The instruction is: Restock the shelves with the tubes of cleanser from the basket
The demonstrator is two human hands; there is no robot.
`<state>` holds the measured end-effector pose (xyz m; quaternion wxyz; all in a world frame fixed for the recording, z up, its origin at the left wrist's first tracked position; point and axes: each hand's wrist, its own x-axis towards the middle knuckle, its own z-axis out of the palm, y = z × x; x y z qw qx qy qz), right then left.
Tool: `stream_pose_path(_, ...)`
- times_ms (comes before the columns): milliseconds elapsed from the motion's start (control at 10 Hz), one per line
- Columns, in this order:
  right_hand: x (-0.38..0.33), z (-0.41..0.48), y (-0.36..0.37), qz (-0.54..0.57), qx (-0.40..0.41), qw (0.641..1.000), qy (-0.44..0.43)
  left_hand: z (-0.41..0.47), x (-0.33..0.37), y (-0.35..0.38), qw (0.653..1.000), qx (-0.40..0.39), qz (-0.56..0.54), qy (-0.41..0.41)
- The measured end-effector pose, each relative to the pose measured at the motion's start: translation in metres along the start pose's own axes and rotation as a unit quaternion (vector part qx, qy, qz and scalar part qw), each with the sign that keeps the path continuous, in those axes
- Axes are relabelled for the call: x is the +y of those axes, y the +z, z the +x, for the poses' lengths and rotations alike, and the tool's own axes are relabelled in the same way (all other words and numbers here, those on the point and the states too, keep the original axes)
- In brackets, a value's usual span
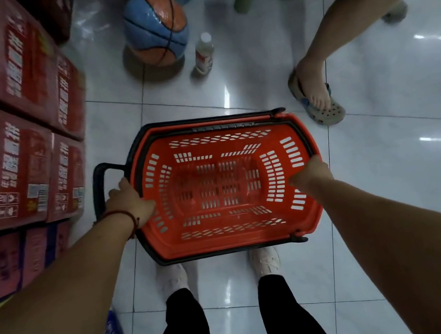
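Head view: red basket [234,236] sat mid-frame over the white tiled floor [386,143], slotted bottom fully in sight; could not tell whether it rested on the tiles or was held off them. Left hand [128,203] gripped the basket's rim at 9 o'clock, thumb inside the wall, fingers curled over the outer edge beside the black pull handle [98,188]; red cord bracelet [131,218] on that wrist. Right hand [311,175] gripped the rim at 3 o'clock, thumb inside, fingers wrapped out of sight over the edge. From the basket: wearer's pale shoes [264,262] at 6 o'clock, just beside it; stacked red cartons [13,120] at 10; basketball [156,28] and a small white bottle [204,52] at 12; another person's foot in a clog [317,102] at 2.
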<state>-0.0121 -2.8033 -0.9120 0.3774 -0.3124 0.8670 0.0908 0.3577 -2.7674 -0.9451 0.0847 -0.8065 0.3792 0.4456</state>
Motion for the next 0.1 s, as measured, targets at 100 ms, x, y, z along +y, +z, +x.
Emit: stream_pose_path(100, -0.0343, -0.0532, -0.0124, -0.08, -0.022, 0.985, -0.153, -0.0357, 0.0114, -0.0363, 0.992, 0.002, 0.072, 0.102)
